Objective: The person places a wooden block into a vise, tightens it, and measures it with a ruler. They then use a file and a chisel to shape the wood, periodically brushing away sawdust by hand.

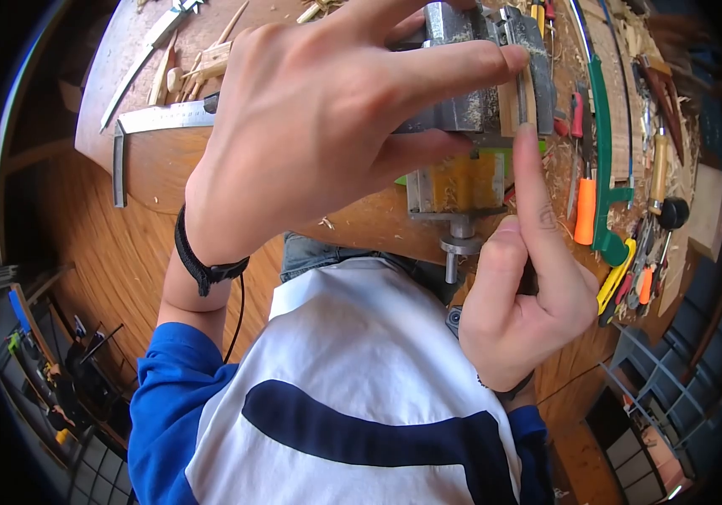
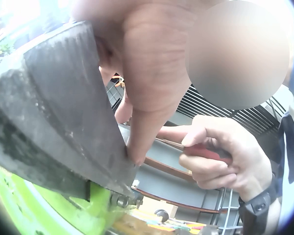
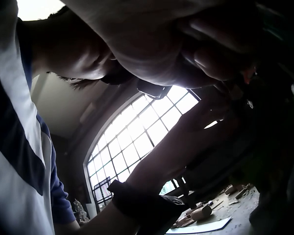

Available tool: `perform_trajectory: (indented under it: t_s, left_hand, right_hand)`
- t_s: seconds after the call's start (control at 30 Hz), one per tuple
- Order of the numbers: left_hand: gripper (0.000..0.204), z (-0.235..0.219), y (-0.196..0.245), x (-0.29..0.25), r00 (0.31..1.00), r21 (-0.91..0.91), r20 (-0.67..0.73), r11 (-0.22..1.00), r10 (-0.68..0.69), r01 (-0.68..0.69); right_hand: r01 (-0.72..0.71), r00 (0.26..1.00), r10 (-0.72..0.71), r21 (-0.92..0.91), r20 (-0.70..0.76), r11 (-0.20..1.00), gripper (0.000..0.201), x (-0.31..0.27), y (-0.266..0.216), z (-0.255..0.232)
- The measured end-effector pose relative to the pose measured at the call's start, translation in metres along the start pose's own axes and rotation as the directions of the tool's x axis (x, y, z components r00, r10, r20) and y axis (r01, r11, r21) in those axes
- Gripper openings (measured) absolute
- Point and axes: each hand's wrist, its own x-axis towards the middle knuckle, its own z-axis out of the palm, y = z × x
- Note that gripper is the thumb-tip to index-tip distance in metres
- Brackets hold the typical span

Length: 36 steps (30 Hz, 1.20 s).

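My left hand point(image 1: 310, 118) spreads over a grey metal vise point(image 1: 453, 114), its index fingertip right at a narrow wooden piece point(image 1: 507, 111) between the jaws. Its thumb lies along the vise's near side. In the left wrist view, my right hand point(image 2: 230, 156) grips a tool by its red handle point(image 2: 209, 152). From the head view, the right index finger point(image 1: 532, 172) stretches forward along the tool towards the wood; the fist hides the handle there. I cannot tell the tool's kind. The right wrist view is mostly dark.
Right of the vise lie a green-framed saw point(image 1: 603, 151), an orange-handled tool point(image 1: 586, 210), a yellow cutter point(image 1: 616, 273) and several other hand tools among shavings. A metal square point(image 1: 163, 118) and wood scraps point(image 1: 209, 63) lie left. The vise handle point(image 1: 452, 265) projects towards my body.
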Motion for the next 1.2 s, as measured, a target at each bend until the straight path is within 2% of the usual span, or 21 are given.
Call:
perform_trajectory:
  t_s: [0.03, 0.1, 0.17, 0.2, 0.23, 0.3, 0.4, 0.5, 0.6, 0.63, 0.73, 0.77, 0.83, 0.93, 1.03, 1.13, 1.2]
  left_hand:
    - [0.049, -0.005, 0.002, -0.006, 0.992, 0.055, 0.111, 0.997, -0.058, 0.052]
    - [0.050, -0.028, 0.017, 0.002, 0.930, 0.177, 0.317, 0.975, -0.184, 0.132]
    - [0.052, -0.018, 0.016, 0.001, 0.989, -0.071, 0.088, 0.990, -0.116, 0.122]
    - [0.053, -0.015, 0.016, 0.000, 0.994, -0.192, -0.033, 0.977, -0.104, 0.095]
    - [0.053, -0.015, 0.016, -0.001, 0.994, -0.191, -0.033, 0.977, -0.106, 0.098]
    - [0.053, -0.018, 0.019, 0.002, 0.992, -0.130, 0.048, 0.984, -0.115, 0.120]
    - [0.053, -0.027, 0.024, 0.010, 0.977, -0.034, 0.165, 0.990, -0.133, 0.140]
    - [0.053, -0.037, 0.030, 0.018, 0.947, 0.068, 0.277, 0.986, -0.163, 0.150]
    - [0.053, -0.041, 0.035, 0.022, 0.903, 0.165, 0.384, 0.976, -0.194, 0.140]
    - [0.053, -0.033, 0.028, 0.017, 0.946, 0.107, 0.290, 0.987, -0.148, 0.121]
    - [0.054, 0.009, -0.008, -0.012, 0.999, -0.048, -0.024, 0.998, -0.032, 0.031]
    - [0.052, 0.000, -0.002, -0.009, 0.991, 0.032, 0.106, 0.997, -0.080, 0.077]
    - [0.049, -0.031, 0.019, 0.002, 0.918, 0.205, 0.343, 0.970, -0.198, 0.132]
    - [0.042, -0.035, 0.031, 0.010, 0.955, -0.094, 0.170, 0.961, -0.243, 0.262]
    - [0.037, -0.039, 0.026, 0.010, 0.956, 0.005, 0.266, 0.992, -0.120, 0.123]
    - [0.041, -0.045, 0.043, 0.031, 0.923, 0.144, 0.328, 0.977, -0.200, 0.160]
    - [0.045, -0.037, 0.029, 0.010, 0.919, 0.173, 0.337, 0.973, -0.204, 0.152]
  right_hand:
    - [-0.027, 0.999, 0.027, -0.001, 0.018, 1.000, 0.050, -0.001, -0.002, -0.001]
    - [-0.046, 0.998, 0.047, -0.027, 0.038, 0.999, 0.050, -0.006, -0.004, -0.005]
    - [-0.024, 0.999, 0.028, -0.074, 0.045, 0.997, 0.050, -0.016, -0.004, -0.009]
    - [-0.017, 0.998, 0.022, -0.079, 0.061, 0.997, 0.049, -0.020, -0.005, -0.013]
    - [-0.011, 0.997, 0.018, -0.085, 0.079, 0.996, 0.049, -0.025, -0.006, -0.017]
    - [0.024, 0.996, -0.017, -0.079, 0.088, 0.997, 0.049, -0.028, -0.002, -0.018]
    - [0.010, 0.999, -0.007, -0.059, 0.053, 0.998, 0.065, -0.023, -0.003, -0.016]
    - [0.024, 0.995, -0.017, -0.072, 0.094, 0.997, 0.050, -0.015, -0.003, -0.016]
    - [-0.016, 1.000, 0.016, -0.026, 0.006, 1.000, 0.050, -0.002, -0.003, 0.000]
    - [-0.090, 0.995, 0.090, -0.002, 0.042, 0.996, 0.050, 0.003, -0.007, -0.001]
    - [-0.026, 0.999, 0.026, 0.014, 0.021, 1.000, 0.050, 0.003, 0.000, 0.001]
    - [-0.051, 0.998, 0.051, -0.005, 0.031, 0.999, 0.050, 0.000, -0.002, 0.000]
    - [-0.101, 0.994, 0.103, -0.042, 0.048, 0.994, 0.050, -0.009, -0.009, -0.005]
    - [0.016, 0.999, -0.014, -0.050, 0.049, 0.999, 0.062, -0.018, -0.005, -0.013]
    - [0.001, 0.998, 0.002, -0.046, 0.056, 0.999, 0.056, -0.021, -0.002, -0.013]
    - [0.004, 1.000, -0.003, -0.030, 0.030, 1.000, 0.053, -0.015, -0.001, -0.008]
    - [-0.022, 1.000, 0.022, -0.009, 0.020, 1.000, 0.052, -0.007, -0.002, -0.004]
